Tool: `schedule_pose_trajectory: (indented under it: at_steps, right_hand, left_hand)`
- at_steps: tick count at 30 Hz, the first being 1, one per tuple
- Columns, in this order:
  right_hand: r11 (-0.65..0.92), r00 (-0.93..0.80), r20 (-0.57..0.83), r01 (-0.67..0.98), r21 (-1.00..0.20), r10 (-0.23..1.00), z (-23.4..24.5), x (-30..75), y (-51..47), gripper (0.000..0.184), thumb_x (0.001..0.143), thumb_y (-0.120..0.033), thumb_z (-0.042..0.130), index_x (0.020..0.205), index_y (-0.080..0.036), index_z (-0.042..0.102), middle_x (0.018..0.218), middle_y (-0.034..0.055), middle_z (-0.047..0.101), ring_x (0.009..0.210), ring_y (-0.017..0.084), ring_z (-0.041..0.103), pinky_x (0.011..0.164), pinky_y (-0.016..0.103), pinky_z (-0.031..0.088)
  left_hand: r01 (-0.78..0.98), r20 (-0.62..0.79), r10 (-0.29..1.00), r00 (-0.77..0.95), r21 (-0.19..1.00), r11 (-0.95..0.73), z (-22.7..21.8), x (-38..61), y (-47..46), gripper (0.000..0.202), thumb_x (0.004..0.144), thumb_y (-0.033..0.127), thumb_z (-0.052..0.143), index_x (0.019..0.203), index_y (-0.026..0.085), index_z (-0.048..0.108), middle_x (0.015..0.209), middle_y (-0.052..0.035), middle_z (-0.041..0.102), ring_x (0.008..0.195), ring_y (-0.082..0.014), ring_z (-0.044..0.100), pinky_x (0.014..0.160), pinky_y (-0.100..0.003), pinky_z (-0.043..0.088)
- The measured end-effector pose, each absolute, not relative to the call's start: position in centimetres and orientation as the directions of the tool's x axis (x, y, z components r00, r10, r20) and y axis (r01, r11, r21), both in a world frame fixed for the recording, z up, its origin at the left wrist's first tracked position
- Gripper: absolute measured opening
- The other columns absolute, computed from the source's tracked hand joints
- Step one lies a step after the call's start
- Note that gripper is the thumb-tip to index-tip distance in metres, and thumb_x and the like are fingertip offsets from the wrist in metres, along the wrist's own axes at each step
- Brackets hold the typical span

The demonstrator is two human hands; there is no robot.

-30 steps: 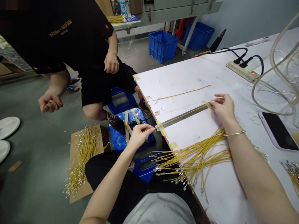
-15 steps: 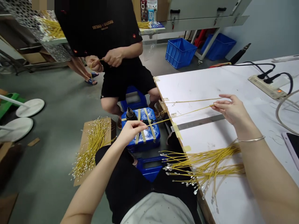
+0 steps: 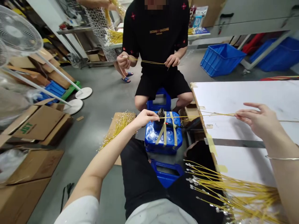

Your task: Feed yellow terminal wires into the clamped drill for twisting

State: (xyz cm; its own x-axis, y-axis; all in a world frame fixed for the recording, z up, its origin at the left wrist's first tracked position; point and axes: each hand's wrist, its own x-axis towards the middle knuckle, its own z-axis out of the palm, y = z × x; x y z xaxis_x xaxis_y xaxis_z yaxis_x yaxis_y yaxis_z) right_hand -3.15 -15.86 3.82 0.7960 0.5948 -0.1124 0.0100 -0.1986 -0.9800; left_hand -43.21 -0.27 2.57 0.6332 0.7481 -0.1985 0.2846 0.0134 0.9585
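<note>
A thin yellow wire (image 3: 191, 116) runs nearly level between my two hands. My left hand (image 3: 147, 118) pinches its left end, thumb against fingers, right beside a dark drill chuck (image 3: 161, 112). That chuck stands upright on a blue plastic container (image 3: 154, 137) bound with tape strips. Over the edge of the white table, my right hand (image 3: 257, 119) grips the wire's other end between thumb and fingertips, with the upper fingers stretched out. A second strand trails leftward from that grip. Below my right arm lies a bundle of yellow wires (image 3: 247, 186) with metal terminals.
A co-worker (image 3: 158, 46) sits opposite, holding yellow wire in both hands. More wires lie on cardboard (image 3: 114, 119) at the left. The white table (image 3: 238, 93) is on the right; a blue crate (image 3: 220, 60) stands behind. Fans (image 3: 21, 29) and boxes (image 3: 39, 121) line the left.
My view has swung left. The wire's left end is now by the drill chuck, and the two strands lie closer together at my right hand. The co-worker's hands have moved apart.
</note>
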Motion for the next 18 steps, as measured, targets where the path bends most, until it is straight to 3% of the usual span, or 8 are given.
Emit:
schedule_pose_trajectory:
  at_steps: [5, 12, 18]
  right_hand:
    - [-0.211, 0.798, -0.113, 0.018, -0.977, 0.592, 3.6, -3.8, -14.1, 0.047, 0.046, -0.008, 0.071, 0.091, -0.02, 0.062, 0.07, 0.0048, 0.066, 0.065, 0.017, 0.066, 0.08, 0.033, 0.061]
    - [-0.182, 0.795, -0.095, 0.019, -0.983, 0.599, 2.4, -3.8, -12.9, 0.037, 0.048, -0.007, 0.07, 0.084, -0.018, 0.065, 0.068, 0.0041, 0.064, 0.062, 0.014, 0.064, 0.07, 0.024, 0.06]
    - [-0.189, 0.797, -0.032, 0.103, -0.977, 0.604, 0.8, -3.3, -12.5, 0.027, 0.053, -0.01, 0.074, 0.079, -0.017, 0.071, 0.081, 0.0067, 0.07, 0.065, 0.012, 0.066, 0.07, 0.022, 0.059]
  left_hand:
    - [0.318, -0.242, 0.751, 0.614, 0.947, 0.046, 2.4, -43.0, 1.1, 0.018, 0.064, 0.032, 0.072, 0.069, 0.014, 0.073, 0.057, -0.0015, 0.06, 0.054, -0.0121, 0.05, 0.056, -0.027, 0.041]
    - [0.332, -0.214, 0.764, 0.608, 0.943, -0.001, 2.3, -41.9, 2.7, 0.012, 0.064, 0.027, 0.072, 0.063, 0.015, 0.072, 0.058, -0.0021, 0.063, 0.057, -0.013, 0.052, 0.057, -0.026, 0.042]
    - [0.346, -0.224, 0.761, 0.608, 0.938, -0.001, 2.1, -41.5, 3.6, 0.015, 0.063, 0.028, 0.073, 0.063, 0.014, 0.072, 0.056, -0.0017, 0.061, 0.056, -0.0125, 0.052, 0.058, -0.026, 0.042]
